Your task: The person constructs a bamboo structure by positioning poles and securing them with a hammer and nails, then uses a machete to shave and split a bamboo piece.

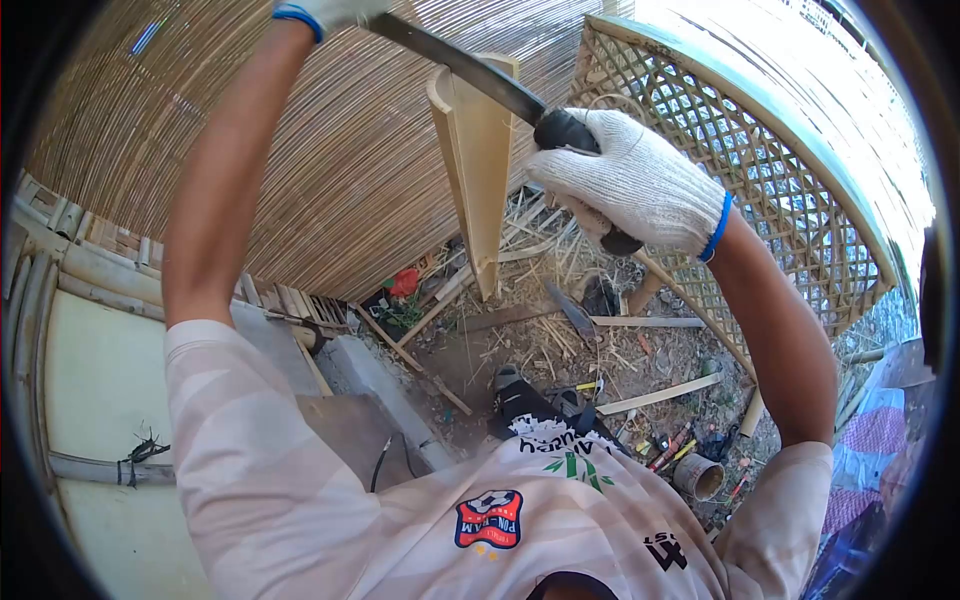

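Right hand (640,180), gloved in white knit, is wrapped tight around the dark handle of a long blade (470,70), just right of centre in the upper frame. The blade runs up and left across the top end of an upright split bamboo piece (480,170), its edge resting on that top end. The left hand (325,12), also gloved, sits at the top edge on the blade's far end; how its fingers lie I cannot tell, it is cut off. The bamboo's long axis stands near vertical, its foot on the littered ground (560,350) in mid-frame. A woven reed wall (330,180) fills the upper left, a lattice panel (780,180) the right.
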`<state>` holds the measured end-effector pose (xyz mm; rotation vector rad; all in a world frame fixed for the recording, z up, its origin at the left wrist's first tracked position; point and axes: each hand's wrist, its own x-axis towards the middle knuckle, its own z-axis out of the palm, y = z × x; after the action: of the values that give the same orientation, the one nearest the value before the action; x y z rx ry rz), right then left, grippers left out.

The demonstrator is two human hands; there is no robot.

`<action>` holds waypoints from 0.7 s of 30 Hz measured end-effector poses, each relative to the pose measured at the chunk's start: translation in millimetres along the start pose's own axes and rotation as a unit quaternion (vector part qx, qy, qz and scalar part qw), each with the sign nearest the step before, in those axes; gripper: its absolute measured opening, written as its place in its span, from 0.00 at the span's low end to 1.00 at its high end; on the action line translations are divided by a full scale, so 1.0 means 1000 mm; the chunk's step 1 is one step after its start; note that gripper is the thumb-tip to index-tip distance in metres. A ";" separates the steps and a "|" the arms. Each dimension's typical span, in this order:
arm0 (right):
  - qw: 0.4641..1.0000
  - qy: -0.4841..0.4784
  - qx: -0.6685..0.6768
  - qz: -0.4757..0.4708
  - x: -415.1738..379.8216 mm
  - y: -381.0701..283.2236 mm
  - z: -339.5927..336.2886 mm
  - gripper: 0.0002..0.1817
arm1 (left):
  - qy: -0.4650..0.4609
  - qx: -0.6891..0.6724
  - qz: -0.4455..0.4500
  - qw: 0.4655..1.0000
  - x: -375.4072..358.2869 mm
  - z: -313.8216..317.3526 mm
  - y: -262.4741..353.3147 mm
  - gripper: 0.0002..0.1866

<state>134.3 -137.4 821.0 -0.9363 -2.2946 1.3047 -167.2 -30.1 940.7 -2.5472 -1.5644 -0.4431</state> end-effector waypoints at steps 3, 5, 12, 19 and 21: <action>0.998 0.013 -0.054 0.010 0.000 -0.013 -0.013 0.22 | 0.050 0.030 0.037 0.998 -0.015 0.026 -0.020 0.41; 0.997 0.033 -0.065 0.002 0.012 0.003 -0.014 0.24 | 0.034 -0.023 0.030 0.999 -0.020 0.020 0.001 0.45; 0.915 0.227 -0.286 -0.173 0.047 0.028 -0.011 0.20 | -0.101 0.016 -0.081 0.991 -0.024 -0.014 0.018 0.52; 0.999 -0.032 -0.027 0.030 0.051 0.001 -0.013 0.21 | -0.086 -0.160 -0.158 0.971 -0.041 0.042 -0.049 0.44; 0.995 -0.039 -0.059 0.071 0.061 0.021 0.009 0.22 | -0.189 -0.101 -0.227 0.950 -0.048 0.082 -0.075 0.32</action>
<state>93.4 -93.6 796.3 -1.1247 -2.4268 1.2931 -239.1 -16.0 843.9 -2.5098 -2.3773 -0.1614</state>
